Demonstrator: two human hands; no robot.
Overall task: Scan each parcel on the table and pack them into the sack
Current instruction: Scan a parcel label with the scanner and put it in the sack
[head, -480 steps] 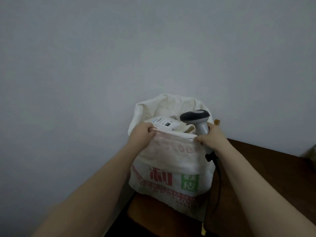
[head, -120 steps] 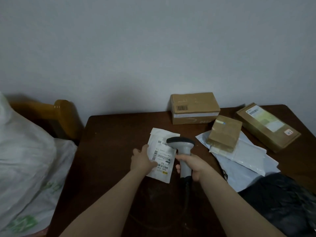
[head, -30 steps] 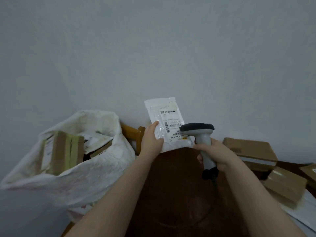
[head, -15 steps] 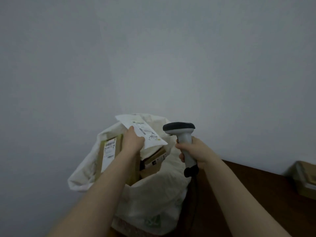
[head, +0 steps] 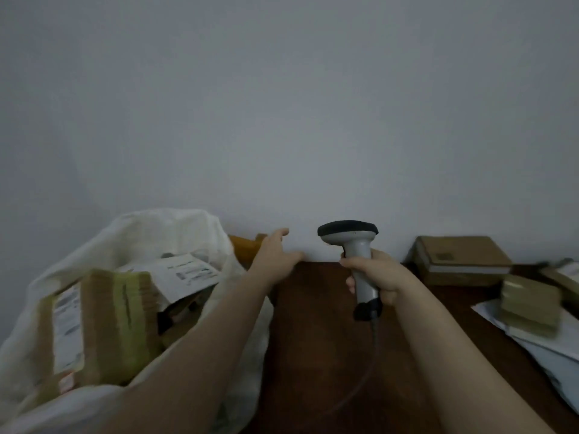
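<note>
The white sack stands open at the left of the dark wooden table. Inside it lie a taped brown box and the flat white parcel with its label up. My left hand hovers empty with relaxed fingers over the table's far left corner, just right of the sack. My right hand grips the handle of the grey barcode scanner, held upright over the table. On the right of the table sit a brown box, a smaller brown parcel and white mailer bags.
A wooden chair back shows behind the sack's right rim. The scanner's cable trails down across the table toward me. A plain grey wall rises behind everything. More parcels are cut off at the right edge.
My left hand has let go of the flat white parcel, which now lies in the sack, and has swung right toward the table. The view has turned right; the scanner stays in my right hand.
</note>
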